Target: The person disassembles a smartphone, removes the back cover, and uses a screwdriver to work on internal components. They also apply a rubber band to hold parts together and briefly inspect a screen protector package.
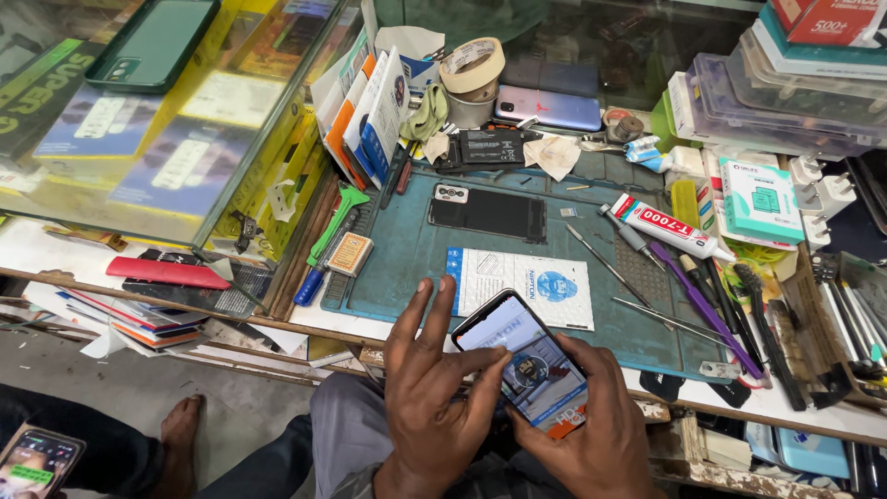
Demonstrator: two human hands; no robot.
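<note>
Smartphone [520, 368] held in right hand [591, 434], left hand [430, 388] touching.

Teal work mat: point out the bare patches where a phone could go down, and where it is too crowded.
On the teal work mat, the widest bare patch lies between the black phone back and the white screen-protector packet, running left toward the small orange box. The right side is crowded with tweezers, a glue tube and a purple tool.

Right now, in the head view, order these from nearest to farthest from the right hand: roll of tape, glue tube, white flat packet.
From the right hand:
1. White flat packet, just beyond it on the mat.
2. Glue tube, farther back, to the right.
3. Roll of tape, at the far back.
</note>
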